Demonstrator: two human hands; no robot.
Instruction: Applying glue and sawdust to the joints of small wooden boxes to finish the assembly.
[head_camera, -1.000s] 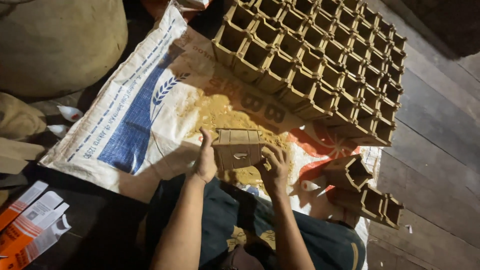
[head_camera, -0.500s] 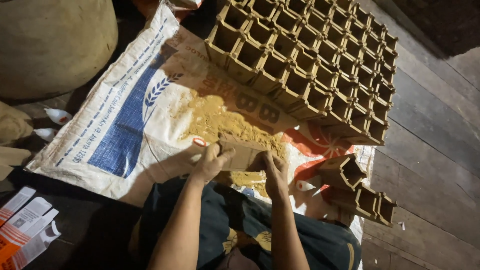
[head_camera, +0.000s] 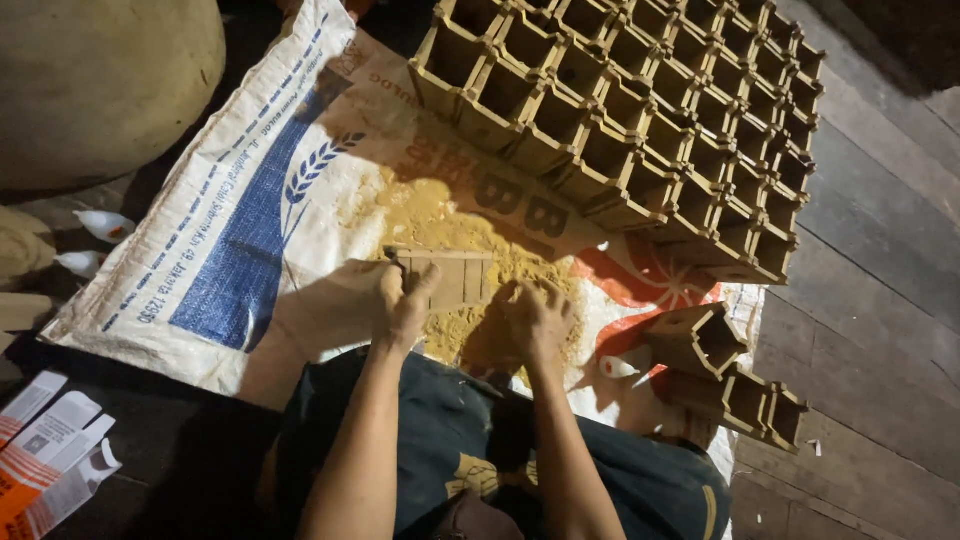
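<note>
I see a woven plastic sack (head_camera: 250, 230) spread flat, slightly shiny with a printed face. The heap of powder (head_camera: 440, 225) on it looks dry, matt and grainy. The small boxes (head_camera: 640, 120) stacked far right look like plain matt cardboard, as does the ribbed piece (head_camera: 450, 275) under my hands. The floor (head_camera: 870, 300) is rough, dull wooden planks. Near left, paper cartons (head_camera: 50, 460) look smooth.

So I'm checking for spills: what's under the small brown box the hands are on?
Under the small brown box lies a heap of yellow powder on the woven sack. The left hand and right hand cover its near edge, so what lies there is hidden.
</note>
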